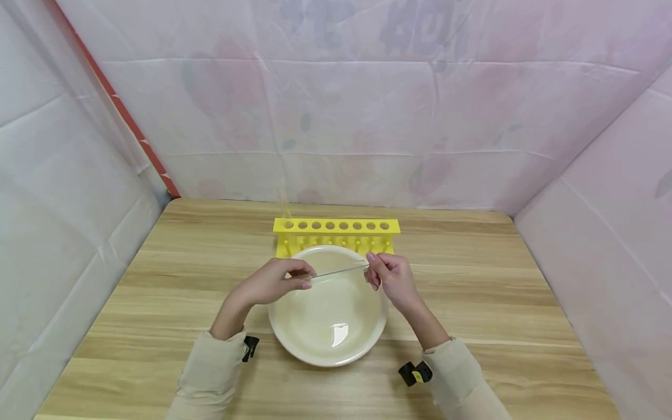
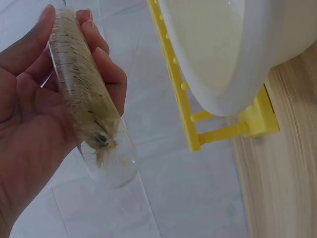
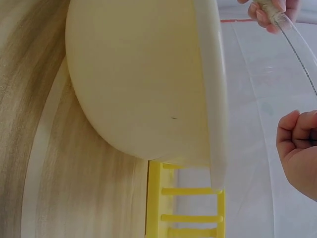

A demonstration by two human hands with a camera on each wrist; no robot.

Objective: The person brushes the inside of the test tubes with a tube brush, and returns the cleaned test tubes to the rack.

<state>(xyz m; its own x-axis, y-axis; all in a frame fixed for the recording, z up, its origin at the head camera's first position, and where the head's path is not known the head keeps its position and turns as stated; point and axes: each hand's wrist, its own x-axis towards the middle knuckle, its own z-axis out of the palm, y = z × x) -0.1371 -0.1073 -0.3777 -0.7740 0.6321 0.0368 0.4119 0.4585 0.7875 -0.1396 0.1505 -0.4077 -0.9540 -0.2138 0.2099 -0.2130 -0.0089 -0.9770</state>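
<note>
My left hand (image 1: pixel 270 283) holds a clear glass test tube (image 2: pixel 125 168) between thumb and fingers, above the basin. Inside the tube sits a test tube brush (image 2: pixel 81 74) with pale bristles, its tufted tip near the rounded end in the left wrist view. The brush's twisted wire handle (image 3: pixel 298 57) runs toward my right hand (image 1: pixel 395 280), whose thumb and curled fingers pinch its far end. Below both hands stands a cream basin (image 1: pixel 328 363) with a white rim; light reflects off its inside.
Behind the basin, a yellow test tube rack (image 1: pixel 336 226) with a row of holes stands on the wooden table (image 1: pixel 462 303). A clear tube (image 1: pixel 284 205) rises faintly from its left end. Pale patterned sheets (image 1: pixel 346 116) enclose the back and sides.
</note>
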